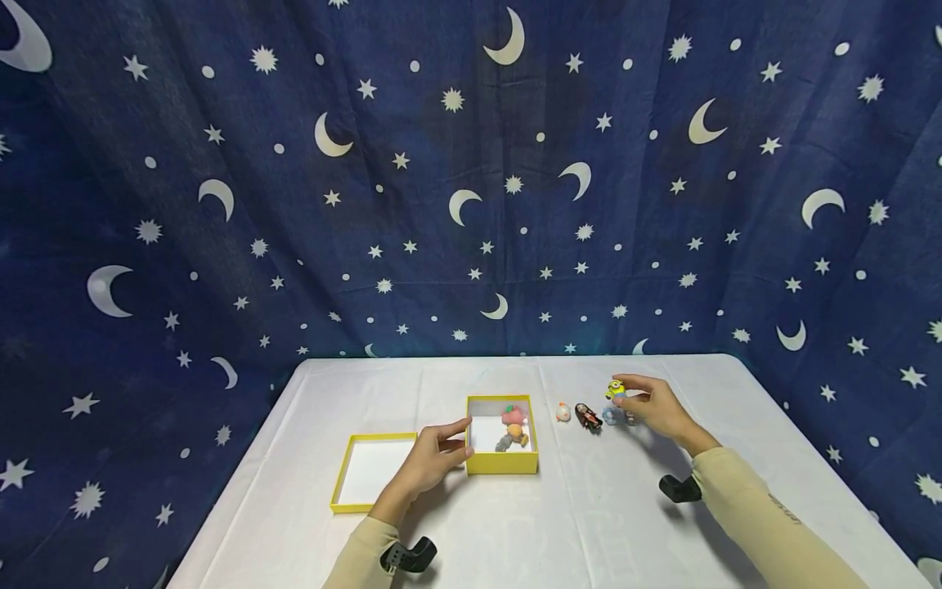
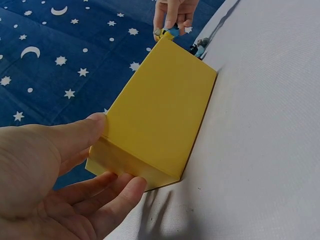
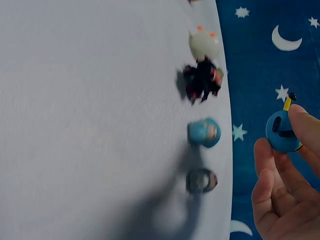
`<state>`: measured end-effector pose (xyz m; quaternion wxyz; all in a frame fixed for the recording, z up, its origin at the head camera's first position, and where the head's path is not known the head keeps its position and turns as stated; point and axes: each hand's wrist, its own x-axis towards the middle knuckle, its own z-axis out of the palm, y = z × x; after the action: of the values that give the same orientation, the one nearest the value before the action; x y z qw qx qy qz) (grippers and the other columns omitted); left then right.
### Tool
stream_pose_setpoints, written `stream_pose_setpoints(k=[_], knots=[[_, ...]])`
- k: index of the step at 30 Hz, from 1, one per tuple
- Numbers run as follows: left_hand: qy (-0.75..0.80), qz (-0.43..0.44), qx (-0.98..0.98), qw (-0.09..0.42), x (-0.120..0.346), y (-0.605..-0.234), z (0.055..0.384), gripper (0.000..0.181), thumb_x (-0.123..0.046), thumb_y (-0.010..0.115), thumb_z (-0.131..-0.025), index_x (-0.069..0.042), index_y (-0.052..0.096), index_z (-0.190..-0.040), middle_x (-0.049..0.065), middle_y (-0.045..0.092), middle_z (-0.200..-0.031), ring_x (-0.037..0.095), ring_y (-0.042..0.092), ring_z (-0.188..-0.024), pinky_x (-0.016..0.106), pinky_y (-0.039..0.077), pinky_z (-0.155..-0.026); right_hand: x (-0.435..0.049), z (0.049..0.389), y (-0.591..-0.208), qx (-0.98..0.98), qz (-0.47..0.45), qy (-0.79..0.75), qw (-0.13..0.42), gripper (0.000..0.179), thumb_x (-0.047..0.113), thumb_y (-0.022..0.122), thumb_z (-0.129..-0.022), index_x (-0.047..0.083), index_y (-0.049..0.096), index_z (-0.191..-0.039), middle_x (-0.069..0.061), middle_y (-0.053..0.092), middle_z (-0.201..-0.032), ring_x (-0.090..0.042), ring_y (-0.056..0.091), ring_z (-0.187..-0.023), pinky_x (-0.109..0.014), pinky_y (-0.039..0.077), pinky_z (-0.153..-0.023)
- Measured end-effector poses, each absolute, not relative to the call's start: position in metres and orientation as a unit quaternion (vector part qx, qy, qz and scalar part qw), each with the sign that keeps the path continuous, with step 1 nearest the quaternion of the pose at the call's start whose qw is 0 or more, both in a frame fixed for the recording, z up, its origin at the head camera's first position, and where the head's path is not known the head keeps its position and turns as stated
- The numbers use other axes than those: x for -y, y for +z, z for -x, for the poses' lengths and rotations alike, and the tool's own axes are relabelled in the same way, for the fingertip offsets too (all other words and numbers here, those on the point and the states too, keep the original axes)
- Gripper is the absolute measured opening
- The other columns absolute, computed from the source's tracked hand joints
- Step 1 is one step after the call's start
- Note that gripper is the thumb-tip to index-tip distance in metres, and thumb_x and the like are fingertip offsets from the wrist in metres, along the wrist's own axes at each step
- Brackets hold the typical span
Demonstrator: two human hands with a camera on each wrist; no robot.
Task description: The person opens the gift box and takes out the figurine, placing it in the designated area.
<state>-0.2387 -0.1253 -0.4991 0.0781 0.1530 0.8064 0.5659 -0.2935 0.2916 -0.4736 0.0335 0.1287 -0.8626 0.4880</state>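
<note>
My right hand (image 1: 662, 409) pinches a small minion figure (image 1: 616, 390), yellow and blue with goggles, between thumb and fingers above the table. Its round blue underside and a yellow arm (image 3: 287, 104) show in the right wrist view. Below that hand stand a light-blue figure (image 3: 204, 132) and a greyish figure (image 3: 201, 180). My left hand (image 1: 432, 460) holds the left side of an uncovered yellow box (image 1: 502, 464), thumb and fingertips against its wall. Inside lie a pink figure with a green top (image 1: 514, 415), an orange-brown one (image 1: 518, 434) and a grey piece (image 1: 504, 442).
Left of the box lies its yellow-edged lid (image 1: 379, 470), white inside up. A dark figure (image 1: 588, 418) and a round white one with orange bits (image 1: 562, 412) stand right of the box. A starry blue curtain (image 1: 412, 188) hangs behind the white-covered table (image 1: 545, 540).
</note>
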Motion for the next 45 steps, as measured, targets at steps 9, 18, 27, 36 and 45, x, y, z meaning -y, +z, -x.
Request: stream_pose_setpoints(k=[9,18,27,36,45], knots=[[0.563,-0.153,-0.808,0.077,0.125,-0.502,0.241,0.053,-0.009,0.065,-0.091,0.001,0.049,-0.14,0.025,0.05,-0.143,0.04,0.06,-0.119,0.046,0.052,-0.097,-0.313,0.297,-0.487,0.882,-0.114,0.455,0.047,0.05,0.008,0.068,-0.088,-0.011,0.052,-0.131,-0.039,0.058,-0.121,-0.009,0.067,-0.077,-0.029,0.055,-0.062],[0.574,-0.154,-0.8,0.076,0.125,-0.501,0.239,0.056,-0.016,0.069,-0.089,-0.003,0.05,-0.14,0.024,0.051,-0.143,0.035,0.062,-0.118,0.039,0.055,-0.093,-0.332,0.296,-0.497,0.905,-0.069,0.419,0.02,0.052,0.012,0.066,-0.091,-0.008,0.049,-0.136,-0.038,0.055,-0.126,-0.024,0.068,-0.088,-0.03,0.054,-0.061],[0.581,-0.152,-0.796,0.08,0.122,-0.478,0.226,0.052,-0.008,0.064,-0.091,0.001,0.049,-0.14,0.028,0.048,-0.143,0.043,0.059,-0.12,0.04,0.055,-0.093,-0.342,0.297,-0.506,0.925,-0.071,0.371,0.041,0.044,0.005,0.067,-0.087,-0.008,0.057,-0.128,-0.034,0.062,-0.119,-0.044,0.062,-0.105,-0.022,0.052,-0.067],[0.581,-0.153,-0.795,0.083,0.123,-0.478,0.228,0.052,-0.006,0.064,-0.091,0.003,0.048,-0.139,0.03,0.048,-0.142,0.045,0.057,-0.121,0.044,0.053,-0.096,-0.34,0.296,-0.507,0.939,-0.079,0.332,0.046,0.042,0.004,0.066,-0.086,-0.01,0.059,-0.124,-0.032,0.064,-0.117,-0.043,0.061,-0.104,-0.042,0.055,-0.081],[0.578,-0.155,-0.798,0.077,0.126,-0.501,0.24,0.056,-0.014,0.068,-0.09,-0.003,0.049,-0.141,0.023,0.05,-0.144,0.037,0.061,-0.119,0.039,0.055,-0.094,-0.339,0.295,-0.504,0.945,-0.067,0.319,0.012,0.047,0.007,0.063,-0.088,-0.01,0.053,-0.131,-0.033,0.059,-0.125,-0.042,0.06,-0.106,-0.052,0.052,-0.087]])
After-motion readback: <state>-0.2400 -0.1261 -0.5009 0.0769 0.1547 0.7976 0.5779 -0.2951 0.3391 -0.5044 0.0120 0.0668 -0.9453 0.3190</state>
